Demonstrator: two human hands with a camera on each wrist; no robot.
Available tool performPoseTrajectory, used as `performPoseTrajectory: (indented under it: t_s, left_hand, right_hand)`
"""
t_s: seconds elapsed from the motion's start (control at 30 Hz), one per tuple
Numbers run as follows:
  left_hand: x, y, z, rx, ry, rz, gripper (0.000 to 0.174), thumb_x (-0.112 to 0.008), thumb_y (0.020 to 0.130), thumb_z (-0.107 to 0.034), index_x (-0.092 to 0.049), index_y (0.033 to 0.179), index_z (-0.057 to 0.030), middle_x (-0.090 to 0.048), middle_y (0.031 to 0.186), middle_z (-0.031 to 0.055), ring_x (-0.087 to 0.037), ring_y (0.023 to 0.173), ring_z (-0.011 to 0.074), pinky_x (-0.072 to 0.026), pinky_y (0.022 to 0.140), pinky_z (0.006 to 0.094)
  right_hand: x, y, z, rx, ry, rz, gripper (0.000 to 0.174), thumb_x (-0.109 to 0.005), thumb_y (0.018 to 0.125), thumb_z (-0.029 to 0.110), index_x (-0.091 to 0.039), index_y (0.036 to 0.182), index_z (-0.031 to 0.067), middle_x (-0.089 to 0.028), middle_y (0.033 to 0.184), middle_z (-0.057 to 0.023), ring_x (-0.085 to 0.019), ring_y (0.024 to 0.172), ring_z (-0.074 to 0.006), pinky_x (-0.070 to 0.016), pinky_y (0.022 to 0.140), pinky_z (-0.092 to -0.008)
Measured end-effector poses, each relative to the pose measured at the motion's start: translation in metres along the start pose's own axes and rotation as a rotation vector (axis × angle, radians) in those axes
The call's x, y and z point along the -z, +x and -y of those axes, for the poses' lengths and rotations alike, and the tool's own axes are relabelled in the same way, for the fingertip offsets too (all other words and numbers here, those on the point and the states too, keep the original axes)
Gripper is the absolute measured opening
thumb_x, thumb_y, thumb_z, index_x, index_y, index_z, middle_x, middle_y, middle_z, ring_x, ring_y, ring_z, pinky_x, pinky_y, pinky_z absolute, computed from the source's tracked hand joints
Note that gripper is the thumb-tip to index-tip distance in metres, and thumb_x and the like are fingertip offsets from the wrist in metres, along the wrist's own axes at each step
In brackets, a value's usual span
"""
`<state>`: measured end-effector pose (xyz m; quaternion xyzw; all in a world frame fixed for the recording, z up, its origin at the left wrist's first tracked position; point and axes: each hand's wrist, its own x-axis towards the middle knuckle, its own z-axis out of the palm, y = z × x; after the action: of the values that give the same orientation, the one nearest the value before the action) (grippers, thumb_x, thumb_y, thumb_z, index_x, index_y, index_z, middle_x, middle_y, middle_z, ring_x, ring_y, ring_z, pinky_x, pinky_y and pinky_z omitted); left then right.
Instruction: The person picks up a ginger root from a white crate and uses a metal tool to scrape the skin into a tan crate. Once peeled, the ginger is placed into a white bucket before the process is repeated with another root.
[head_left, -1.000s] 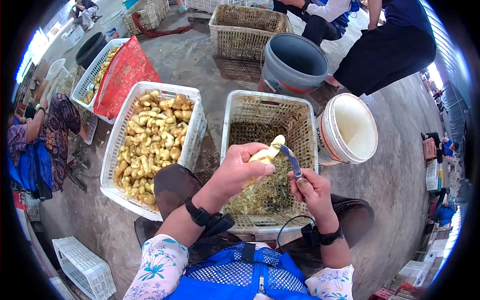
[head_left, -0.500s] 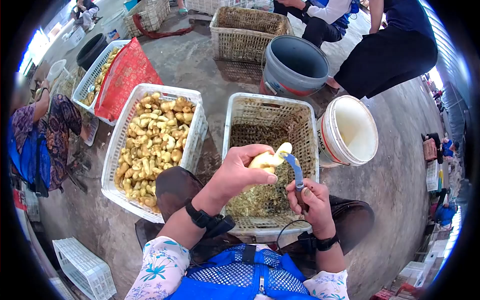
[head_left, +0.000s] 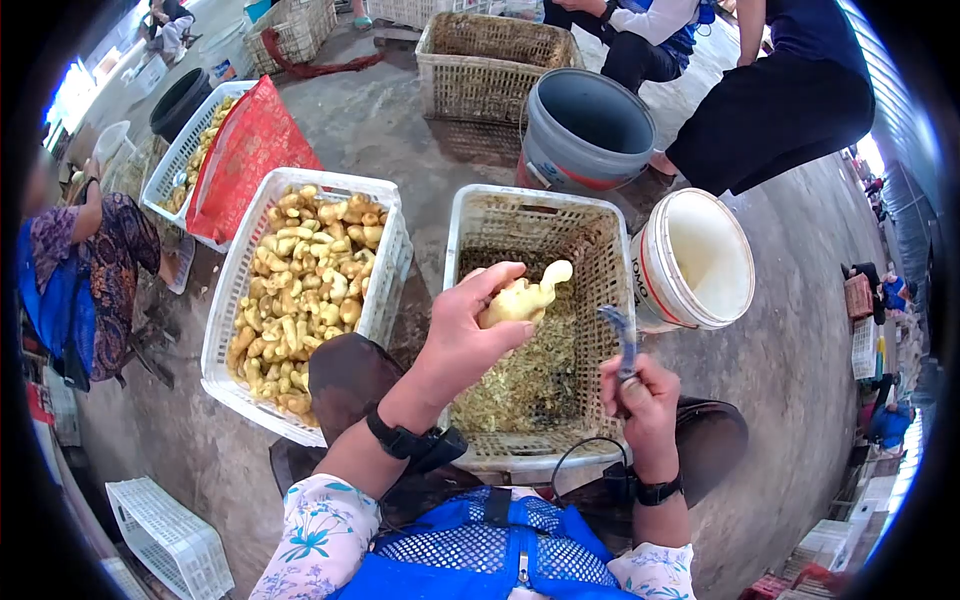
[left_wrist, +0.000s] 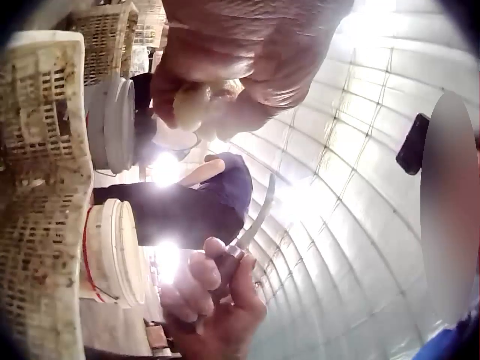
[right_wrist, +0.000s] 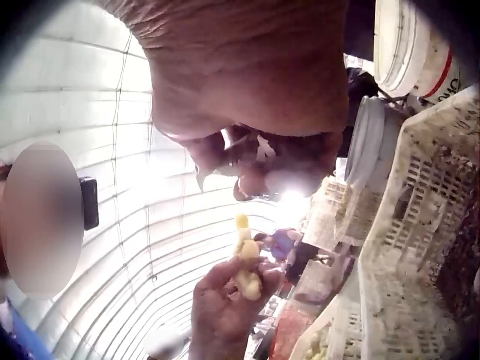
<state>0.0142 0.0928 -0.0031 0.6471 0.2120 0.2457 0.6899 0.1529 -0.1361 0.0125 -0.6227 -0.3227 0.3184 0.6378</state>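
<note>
My left hand pinches the light, firm ginger by its thick near end, the peeled flesh likely slick, while my right hand grips the knife.

**Two hands, one root, four crates**

Two hands show: the left hand and the right hand. They hold one piece of ginger and one peeling knife. Four white crates show plainly: heaped crate, peelings crate, far crate, empty crate. Three buckets: grey bucket, white bucket, black bucket. Two tan baskets: near basket, far basket. One red bag.
</note>
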Motion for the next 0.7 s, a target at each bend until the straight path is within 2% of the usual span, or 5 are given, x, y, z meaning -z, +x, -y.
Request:
performPoseTrajectory:
  t_s: [0.13,0.3,0.43,0.53,0.7]
  left_hand:
    - [0.002,-0.001,0.004,-0.299,0.255,-0.046,0.051,-0.076,0.075,0.006,-0.066,0.124,-0.0010,-0.065,0.113,0.0067,-0.064,0.103,0.0168,-0.0523,0.088,0.0296]
    - [-0.011,-0.004,0.000,-0.435,0.346,-0.039,0.050,-0.075,0.071,0.008,-0.070,0.119,-0.0054,-0.066,0.110,0.0090,-0.066,0.099,0.0230,-0.0529,0.086,0.0319]
    - [-0.015,-0.003,0.006,-0.513,0.353,0.021,0.051,-0.075,0.070,0.009,-0.071,0.118,-0.0071,-0.067,0.112,0.0090,-0.067,0.100,0.0252,-0.0532,0.087,0.0319]
    - [-0.017,-0.005,0.008,-0.466,0.322,0.047,0.051,-0.076,0.071,0.007,-0.070,0.121,-0.0048,-0.067,0.114,0.0096,-0.067,0.103,0.0226,-0.0525,0.090,0.0313]
    - [-0.010,-0.005,-0.002,-0.142,0.041,0.349,0.050,-0.077,0.076,0.002,-0.066,0.125,0.0015,-0.068,0.115,0.0088,-0.064,0.106,0.0160,-0.0508,0.091,0.0287]
  right_hand:
    - [0.003,0.005,-0.006,-0.025,-0.034,-0.093,0.029,-0.063,0.101,0.025,-0.068,0.112,-0.0017,-0.060,0.074,-0.0016,-0.052,0.061,-0.0062,-0.0387,0.055,-0.0207]
    - [-0.020,0.024,0.008,0.009,0.040,-0.135,0.034,-0.071,0.093,0.007,-0.064,0.125,-0.0002,-0.060,0.086,0.0016,-0.052,0.065,-0.0031,-0.0409,0.058,-0.0199]
    - [-0.036,0.044,0.020,0.011,-0.113,-0.151,0.034,-0.076,0.088,0.002,-0.067,0.121,0.0035,-0.060,0.085,0.0058,-0.051,0.073,-0.0002,-0.0393,0.063,-0.0172]
    - [-0.034,0.046,0.019,0.069,-0.226,-0.087,0.023,-0.076,0.089,0.003,-0.070,0.111,0.0039,-0.060,0.082,0.0074,-0.049,0.070,0.0000,-0.0381,0.061,-0.0176]
    - [-0.032,0.043,0.039,0.245,-0.415,-0.041,0.020,-0.077,0.088,0.006,-0.070,0.106,0.0020,-0.060,0.078,0.0056,-0.047,0.066,-0.0005,-0.0375,0.058,-0.0194]
